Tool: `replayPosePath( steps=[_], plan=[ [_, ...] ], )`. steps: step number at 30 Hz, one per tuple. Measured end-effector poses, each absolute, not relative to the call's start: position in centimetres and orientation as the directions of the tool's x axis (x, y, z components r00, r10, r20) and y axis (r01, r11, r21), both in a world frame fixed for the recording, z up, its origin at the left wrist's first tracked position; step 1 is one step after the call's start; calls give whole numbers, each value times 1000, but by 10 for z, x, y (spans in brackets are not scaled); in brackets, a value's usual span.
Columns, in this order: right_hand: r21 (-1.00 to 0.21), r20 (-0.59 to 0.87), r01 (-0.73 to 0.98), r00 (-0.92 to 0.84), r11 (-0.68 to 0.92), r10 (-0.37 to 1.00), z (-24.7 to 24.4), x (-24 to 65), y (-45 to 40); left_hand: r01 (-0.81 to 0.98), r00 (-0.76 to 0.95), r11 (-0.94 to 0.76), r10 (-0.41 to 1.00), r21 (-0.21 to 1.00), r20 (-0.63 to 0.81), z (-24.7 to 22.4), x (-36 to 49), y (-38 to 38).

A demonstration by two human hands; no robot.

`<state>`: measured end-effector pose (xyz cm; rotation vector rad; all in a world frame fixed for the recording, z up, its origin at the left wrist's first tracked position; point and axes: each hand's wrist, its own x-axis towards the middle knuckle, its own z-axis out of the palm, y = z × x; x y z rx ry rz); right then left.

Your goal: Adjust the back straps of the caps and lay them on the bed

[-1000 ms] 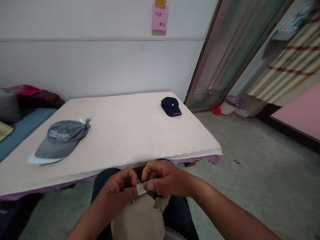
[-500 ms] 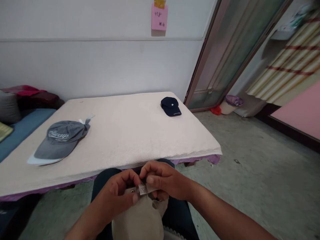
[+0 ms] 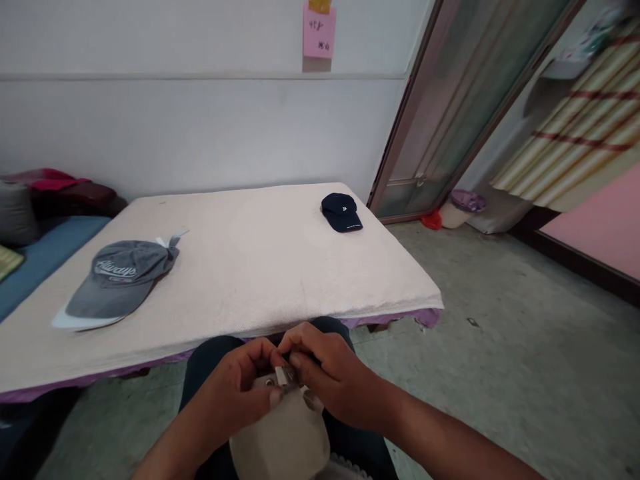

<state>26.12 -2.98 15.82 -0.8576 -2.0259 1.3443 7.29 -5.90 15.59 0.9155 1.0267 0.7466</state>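
A beige cap rests over my lap, its strap side turned up toward my fingers. My left hand is closed on the cap's edge beside a metal eyelet, thumb in front and fingertips behind. On the right of the same edge, my right hand pinches the strap at a small metal buckle. The fingertips of both hands almost meet there. My right fingers partly hide the buckle and strap end.
A bed-like platform with a pale cover stands before my knees. On it lie a grey cap at left and a navy cap at the far right. A waste bin stands by the sliding door.
My right hand has rolled over the strap, and its thumb now points up at the buckle. The strap end that lay flat across my fingers is now mostly hidden. My left hand barely moved.
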Motion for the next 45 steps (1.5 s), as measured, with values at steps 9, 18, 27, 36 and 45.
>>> replayPosePath(
  steps=[9,18,27,36,45],
  plan=[
    [-909,151,221,-614,353,775,162,256,-31,-159,341,478,848,864,-406,149,71,-64],
    [-964,-101,252,-656,90,748,164,263,-32,-149,314,465,859,873,-404,147,66,-62],
    [-956,-127,282,-646,81,753,161,263,-27,-49,320,395,876,917,-360,147,69,-60],
    [-951,-115,291,-653,108,748,157,265,-22,-87,308,377,890,922,-335,138,68,-62],
    [-946,-104,287,-708,150,698,167,268,-22,-65,308,400,879,914,-363,146,70,-63]
  ],
)
